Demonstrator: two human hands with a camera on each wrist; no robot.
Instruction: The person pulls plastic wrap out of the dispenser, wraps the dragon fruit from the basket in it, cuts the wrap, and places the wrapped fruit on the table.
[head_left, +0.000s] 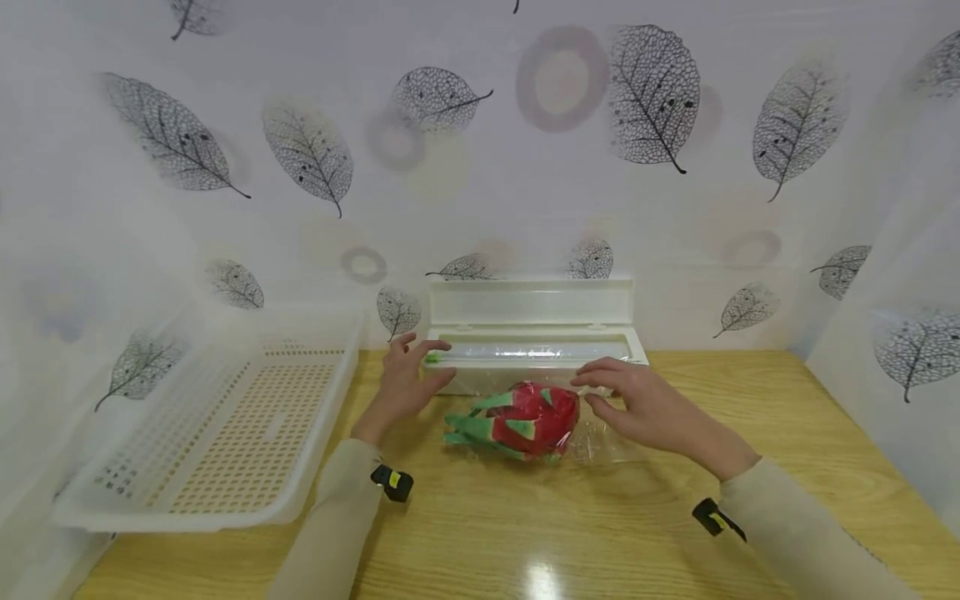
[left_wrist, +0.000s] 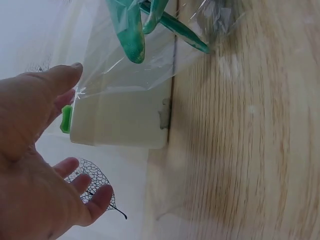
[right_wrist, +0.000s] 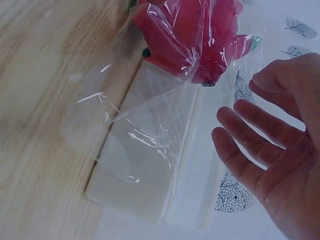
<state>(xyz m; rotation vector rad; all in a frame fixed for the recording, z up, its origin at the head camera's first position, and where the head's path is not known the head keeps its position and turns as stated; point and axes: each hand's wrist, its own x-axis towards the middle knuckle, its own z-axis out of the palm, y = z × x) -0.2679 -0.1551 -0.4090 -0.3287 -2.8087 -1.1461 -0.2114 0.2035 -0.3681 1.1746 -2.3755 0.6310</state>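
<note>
A red dragon fruit (head_left: 536,421) with green scales lies loosely covered in clear plastic wrap (right_wrist: 145,130) in front of a white cling film box (head_left: 480,382). The box's lid (head_left: 532,302) stands raised, and a roll of film (head_left: 536,351) shows inside. My left hand (head_left: 408,379) is at the box's left end beside a small green slider (left_wrist: 66,119), its fingers spread and the thumb close to the wrap's edge. Whether that thumb touches the wrap I cannot tell. By the fruit's right end hovers my right hand (head_left: 633,404), its fingers loosely bent and holding nothing.
To the left, a white plastic basket (head_left: 300,475) with a perforated bottom stands on the wood-grain table (head_left: 465,533). A leaf-patterned curtain (head_left: 495,192) hangs behind the box and along both sides.
</note>
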